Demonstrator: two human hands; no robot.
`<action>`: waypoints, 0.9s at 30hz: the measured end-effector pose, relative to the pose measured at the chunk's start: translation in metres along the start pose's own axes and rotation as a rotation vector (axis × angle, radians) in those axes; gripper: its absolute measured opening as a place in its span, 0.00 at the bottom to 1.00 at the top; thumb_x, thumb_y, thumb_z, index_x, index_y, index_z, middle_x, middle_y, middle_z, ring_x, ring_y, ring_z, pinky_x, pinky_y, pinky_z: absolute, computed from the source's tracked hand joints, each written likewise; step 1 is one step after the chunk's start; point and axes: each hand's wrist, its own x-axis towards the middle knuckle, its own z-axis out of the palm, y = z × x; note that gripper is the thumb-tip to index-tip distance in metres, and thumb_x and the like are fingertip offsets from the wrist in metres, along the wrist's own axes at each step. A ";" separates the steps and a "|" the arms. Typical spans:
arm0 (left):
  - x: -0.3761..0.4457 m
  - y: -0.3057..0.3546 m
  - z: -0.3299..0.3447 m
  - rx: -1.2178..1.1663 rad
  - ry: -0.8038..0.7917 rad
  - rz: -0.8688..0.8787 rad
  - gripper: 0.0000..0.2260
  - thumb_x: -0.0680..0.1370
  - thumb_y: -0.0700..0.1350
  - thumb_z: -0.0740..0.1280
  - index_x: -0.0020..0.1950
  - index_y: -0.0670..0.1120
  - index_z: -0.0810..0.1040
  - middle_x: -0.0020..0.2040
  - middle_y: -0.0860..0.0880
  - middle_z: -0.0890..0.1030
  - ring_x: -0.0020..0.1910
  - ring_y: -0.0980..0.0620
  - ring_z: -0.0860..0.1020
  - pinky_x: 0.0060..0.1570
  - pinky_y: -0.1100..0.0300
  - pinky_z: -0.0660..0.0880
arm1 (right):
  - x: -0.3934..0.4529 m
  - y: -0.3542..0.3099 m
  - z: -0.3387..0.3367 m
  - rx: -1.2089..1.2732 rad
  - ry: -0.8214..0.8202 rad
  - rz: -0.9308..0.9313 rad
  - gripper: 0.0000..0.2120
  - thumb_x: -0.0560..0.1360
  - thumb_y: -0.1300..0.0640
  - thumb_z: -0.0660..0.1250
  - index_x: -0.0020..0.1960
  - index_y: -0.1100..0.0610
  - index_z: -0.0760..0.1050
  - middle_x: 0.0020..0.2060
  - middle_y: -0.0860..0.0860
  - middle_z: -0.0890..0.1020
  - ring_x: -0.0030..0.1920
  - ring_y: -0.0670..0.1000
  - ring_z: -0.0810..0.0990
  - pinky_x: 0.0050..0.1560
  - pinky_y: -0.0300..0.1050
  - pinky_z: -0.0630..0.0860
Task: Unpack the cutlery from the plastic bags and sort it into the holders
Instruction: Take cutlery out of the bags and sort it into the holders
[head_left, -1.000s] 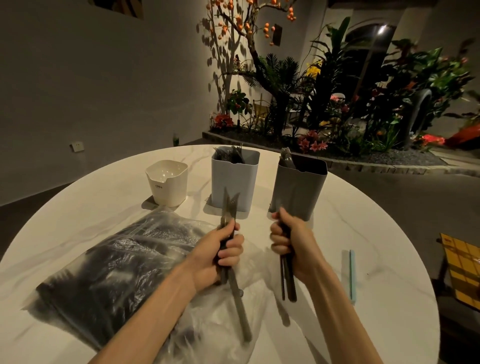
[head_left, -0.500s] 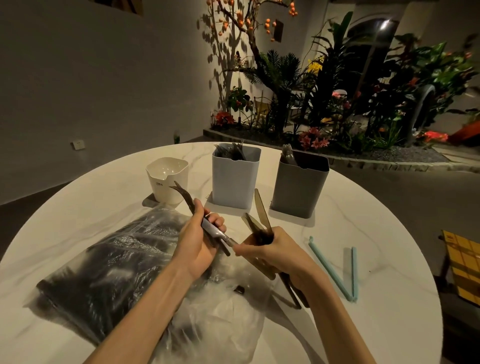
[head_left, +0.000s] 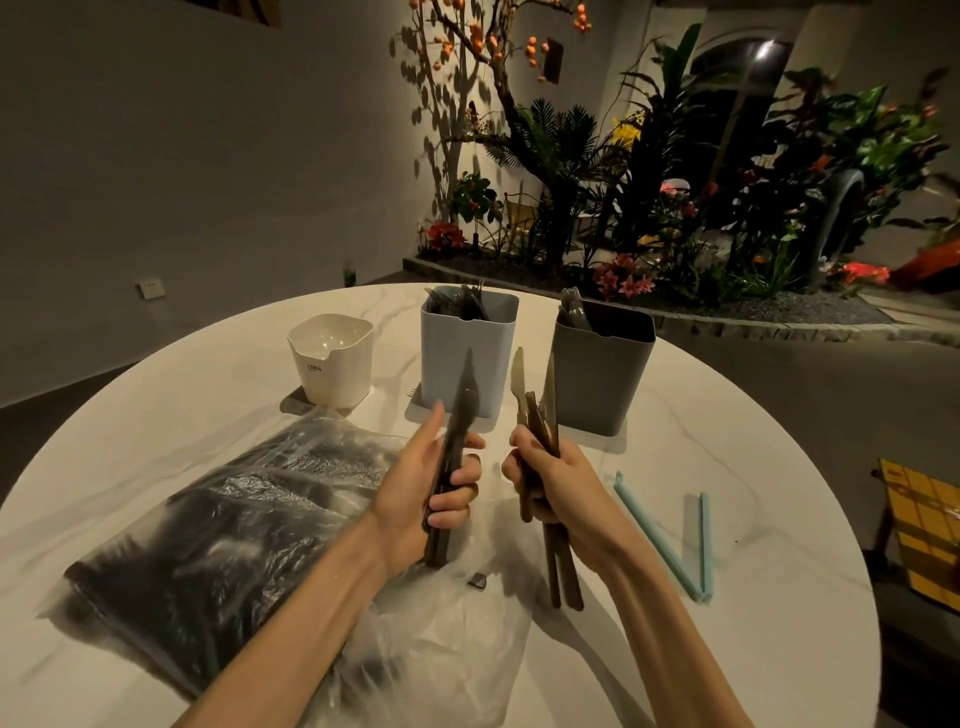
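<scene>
Head view: left hand (head_left: 415, 493) at frame centre, fingers curled round a dark bundle of cutlery (head_left: 454, 452), tips pointing up, blurred, can't tell which type. Right hand (head_left: 556, 483) just right of it, clamped on a second bundle, knives (head_left: 540, 415), blades up, handles sticking out below the fist. Hands apart, not touching.

Behind them, middle of frame, three holders in a row on the round white counter (head_left: 727, 467): white holder (head_left: 332, 358) left, short; light-blue holder (head_left: 467, 348) centre with forks (head_left: 460, 301) poking out; grey holder (head_left: 602, 369) right with pale utensils (head_left: 571, 309) at its back left corner, type unclear.

Lower left: full plastic bag (head_left: 208, 545) of dark cutlery lying flat. Bottom centre: a slack bag (head_left: 441, 649), mostly clear, under the forearms. Small dark scrap (head_left: 477, 580) on it.

Right of the right hand: two light-blue sticks (head_left: 675, 551) forming a V on the counter.

Upper right: plants (head_left: 649, 182) against the wall.
</scene>
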 end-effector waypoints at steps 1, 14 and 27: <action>0.000 -0.001 0.002 -0.001 -0.032 -0.018 0.24 0.82 0.62 0.56 0.57 0.41 0.73 0.35 0.49 0.62 0.28 0.56 0.53 0.23 0.64 0.51 | 0.000 0.001 0.000 0.035 0.024 -0.020 0.13 0.85 0.50 0.57 0.52 0.57 0.75 0.30 0.47 0.76 0.27 0.43 0.70 0.29 0.34 0.67; -0.003 -0.016 0.009 0.288 -0.008 0.095 0.14 0.84 0.51 0.61 0.63 0.43 0.75 0.35 0.48 0.72 0.25 0.56 0.61 0.22 0.66 0.60 | 0.007 0.009 0.005 0.276 0.159 -0.118 0.12 0.83 0.51 0.62 0.50 0.60 0.75 0.29 0.49 0.68 0.27 0.44 0.65 0.27 0.36 0.64; -0.008 -0.024 0.019 0.449 0.047 0.204 0.12 0.82 0.45 0.66 0.65 0.50 0.80 0.44 0.42 0.85 0.37 0.50 0.81 0.38 0.59 0.77 | 0.009 0.014 0.010 0.165 0.285 -0.151 0.16 0.73 0.44 0.75 0.47 0.58 0.82 0.33 0.53 0.82 0.35 0.50 0.84 0.36 0.39 0.80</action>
